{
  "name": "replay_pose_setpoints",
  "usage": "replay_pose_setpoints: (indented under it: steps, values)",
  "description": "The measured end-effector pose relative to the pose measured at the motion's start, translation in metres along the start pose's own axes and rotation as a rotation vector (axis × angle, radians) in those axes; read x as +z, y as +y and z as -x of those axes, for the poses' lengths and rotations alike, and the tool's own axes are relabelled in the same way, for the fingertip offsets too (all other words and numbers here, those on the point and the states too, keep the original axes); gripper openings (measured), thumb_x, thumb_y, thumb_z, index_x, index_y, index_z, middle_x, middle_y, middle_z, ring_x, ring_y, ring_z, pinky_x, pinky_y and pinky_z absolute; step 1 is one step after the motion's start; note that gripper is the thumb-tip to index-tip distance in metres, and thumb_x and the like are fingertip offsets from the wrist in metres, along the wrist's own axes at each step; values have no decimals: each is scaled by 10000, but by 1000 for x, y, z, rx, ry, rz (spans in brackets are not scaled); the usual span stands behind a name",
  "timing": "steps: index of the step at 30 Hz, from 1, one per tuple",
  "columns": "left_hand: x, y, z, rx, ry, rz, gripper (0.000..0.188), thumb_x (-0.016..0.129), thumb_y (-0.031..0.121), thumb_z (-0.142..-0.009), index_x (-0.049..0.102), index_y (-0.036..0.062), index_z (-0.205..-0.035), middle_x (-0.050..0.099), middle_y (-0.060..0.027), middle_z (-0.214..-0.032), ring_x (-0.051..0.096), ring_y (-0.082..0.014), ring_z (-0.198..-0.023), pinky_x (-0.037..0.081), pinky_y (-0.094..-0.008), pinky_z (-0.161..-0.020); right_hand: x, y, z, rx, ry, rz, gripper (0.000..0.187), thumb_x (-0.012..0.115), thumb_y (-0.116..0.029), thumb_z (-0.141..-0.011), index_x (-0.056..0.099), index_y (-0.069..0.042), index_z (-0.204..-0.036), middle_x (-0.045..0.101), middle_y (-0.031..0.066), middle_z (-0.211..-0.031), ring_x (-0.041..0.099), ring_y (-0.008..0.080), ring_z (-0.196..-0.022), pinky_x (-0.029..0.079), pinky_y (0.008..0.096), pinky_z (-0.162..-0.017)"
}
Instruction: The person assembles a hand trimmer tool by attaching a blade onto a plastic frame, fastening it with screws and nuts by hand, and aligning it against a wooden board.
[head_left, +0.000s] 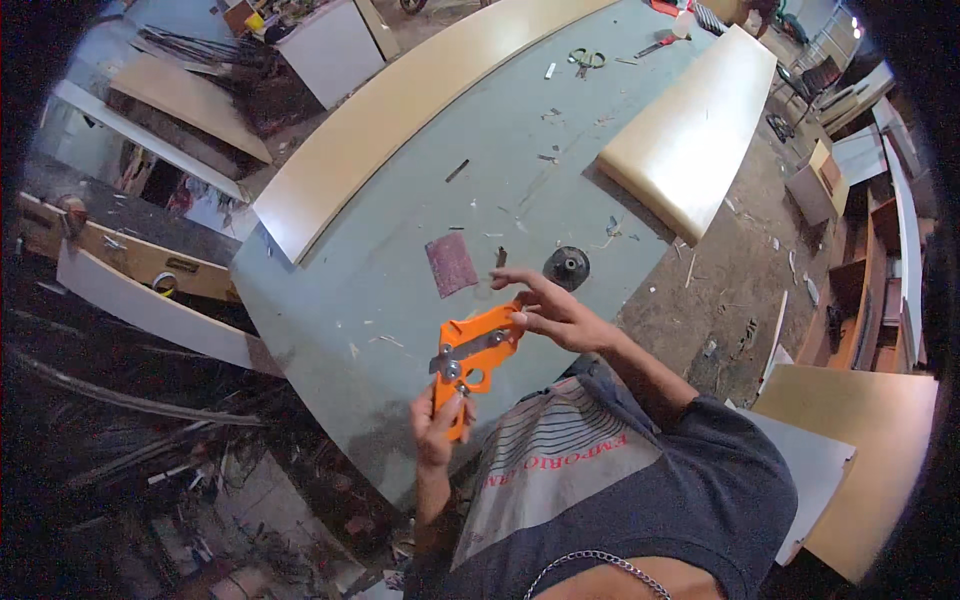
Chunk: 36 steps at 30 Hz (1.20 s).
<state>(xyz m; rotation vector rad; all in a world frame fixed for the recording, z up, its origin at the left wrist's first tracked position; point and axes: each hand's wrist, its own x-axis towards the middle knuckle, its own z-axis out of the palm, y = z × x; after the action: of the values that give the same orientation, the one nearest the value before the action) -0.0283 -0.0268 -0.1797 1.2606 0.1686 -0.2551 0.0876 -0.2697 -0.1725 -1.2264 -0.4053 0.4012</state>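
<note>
An orange pistol-shaped hand tool (490,325), with a metal bar, round metal knobs and a finger ring, is held in front of my body above the table. My left hand (437,425) wraps round its lower end, thumb on the near face. At the upper right end my right hand (562,315) grips it with the thumb, while the index finger stretches out past it. Beyond the tool, a dark red abrasive sheet (452,265) lies flat on the table. A black round cup-shaped piece (567,268) stands just beyond my right hand.
The grey-green table (380,300) carries a long pale board (400,120) along its left side and a thick board (690,130) at the right. Scissors (587,60) and scraps lie farther off. Panels (850,460) lean at the right; debris covers the floor (250,510).
</note>
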Motion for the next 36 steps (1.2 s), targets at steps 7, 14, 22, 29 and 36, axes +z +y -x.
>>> replay_pose_setpoints:
  steps: [7, 14, 22, 29, 36]
  values:
    - [-7, 34, -10, 46, -26, -163, 324, 648, 200, -913, 602, -52, -1111, 651, -118, -732, 560, -127, -456, 458, -249, -424, 11, -27, 5, 59, -97, 7, 356, 604, -93, -964, 553, -4, -1305, 667, 85, -1049, 651, 122, -874, 560, 283, -765]
    - [-16, 30, -16, 226, 184, -36, 300, 723, 96, -862, 613, -46, -1103, 671, -86, -792, 610, -131, -556, 485, -270, -481, 27, -37, 6, 56, 5, -106, 411, 743, -100, -867, 582, 19, -1226, 683, 98, -1064, 665, 160, -957, 565, 310, -820]
    - [-6, 34, -23, 388, 500, 130, 469, 791, 59, -791, 542, 27, -1186, 665, -73, -857, 603, -120, -605, 471, -228, -506, 46, -33, 9, 28, 39, -115, 401, 717, -77, -883, 551, 14, -1236, 662, 114, -1109, 656, 167, -986, 570, 313, -816]
    - [2, 27, -27, 459, 592, 294, 580, 778, 37, -797, 470, 81, -1286, 660, -58, -943, 599, -106, -686, 457, -187, -570, 57, -18, 5, 38, -16, -212, 437, 642, -71, -933, 497, -12, -1340, 626, 98, -1159, 634, 156, -992, 562, 306, -761]
    - [28, 22, -45, 468, 718, 395, 476, 572, 396, -973, 465, 75, -1309, 558, -85, -1188, 561, -193, -1110, 464, -364, -943, 60, 3, 8, 278, -103, -441, 462, 651, -144, -942, 496, 27, -1342, 633, 86, -1136, 623, 138, -986, 550, 310, -787]
